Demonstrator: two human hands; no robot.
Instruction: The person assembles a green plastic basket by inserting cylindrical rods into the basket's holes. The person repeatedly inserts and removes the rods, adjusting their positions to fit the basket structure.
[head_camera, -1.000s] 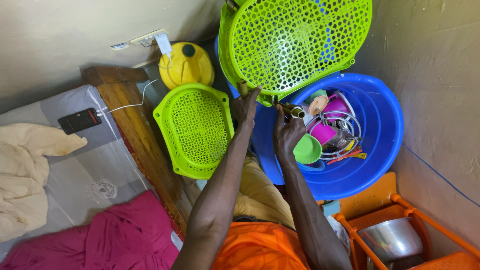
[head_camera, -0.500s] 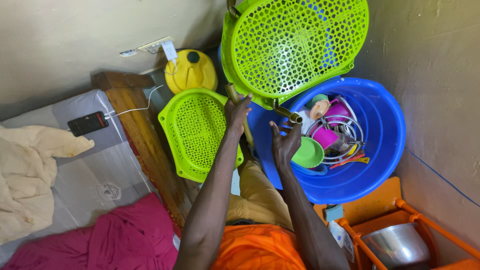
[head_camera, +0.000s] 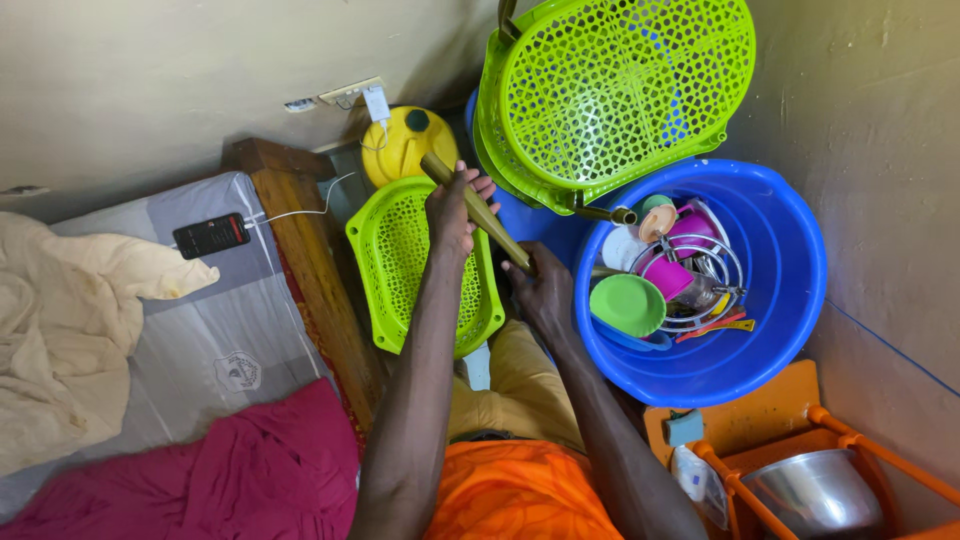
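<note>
Wooden stick: clenched near upper end by left hand, lower end grasped by right hand, slanted between green lid below-left and blue basin of dishes right, lifted clear of both

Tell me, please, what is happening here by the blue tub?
A person holds a long wooden stick in both hands: the left hand grips its upper part, the right hand its lower end. The stick lies slanted over a green plastic basket that stands beside a blue tub full of cups and dishes. A second green basket leans above the tub, and a yellow jug stands by the wall.
</note>
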